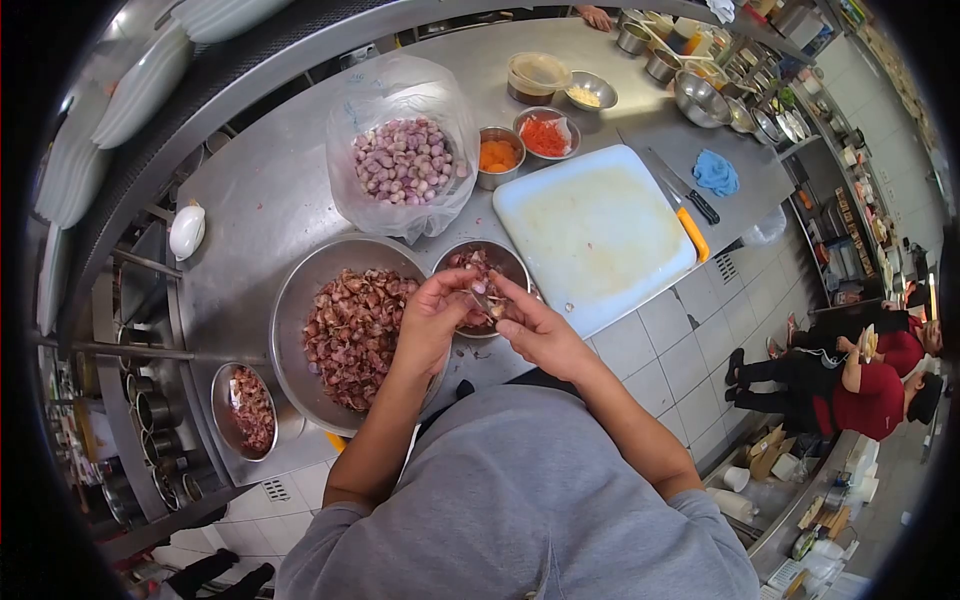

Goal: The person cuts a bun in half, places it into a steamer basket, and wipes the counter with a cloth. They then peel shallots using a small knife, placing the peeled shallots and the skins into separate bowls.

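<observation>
My left hand [436,312] pinches a small shallot [478,287] between thumb and fingertips. Close beside it, my right hand [545,330] is closed with its fingertips at the same shallot; a thin piece between the hands is too small to name. Both hands are above a small metal bowl [520,262] with reddish-brown skins in it. To the left, a large metal bowl [283,300] holds many unpeeled shallots [350,335]. Behind the bowls, peeled purple-white shallots [405,160] fill a clear plastic bag [345,112].
A white cutting board [590,230] lies right of the hands, with a black-handled knife [703,207] and blue cloth [716,172] beyond. Bowls of orange pieces [497,155] and red shreds [545,135] stand behind. A smaller bowl [218,410] sits far left. People [870,395] stand at right.
</observation>
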